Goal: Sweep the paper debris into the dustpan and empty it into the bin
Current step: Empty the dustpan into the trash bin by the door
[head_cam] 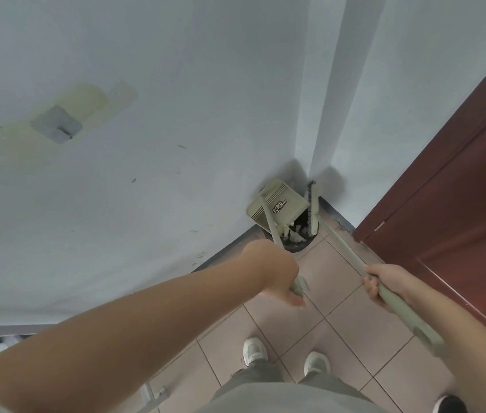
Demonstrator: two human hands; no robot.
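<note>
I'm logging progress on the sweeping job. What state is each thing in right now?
dustpan: tipped up over the bin, handle in the left hand
broom: head raised at the bin's mouth, handle in the right hand
bin: in the corner, dark, open
paper debris: white scraps inside the bin
door: shut, as far as visible

A dark red door (459, 204) meets pale walls (146, 84) above pinkish floor tiles (340, 308)

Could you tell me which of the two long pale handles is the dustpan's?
The handle in the left hand: it runs up to the tipped dustpan over the bin. The right hand holds the broom.
</note>
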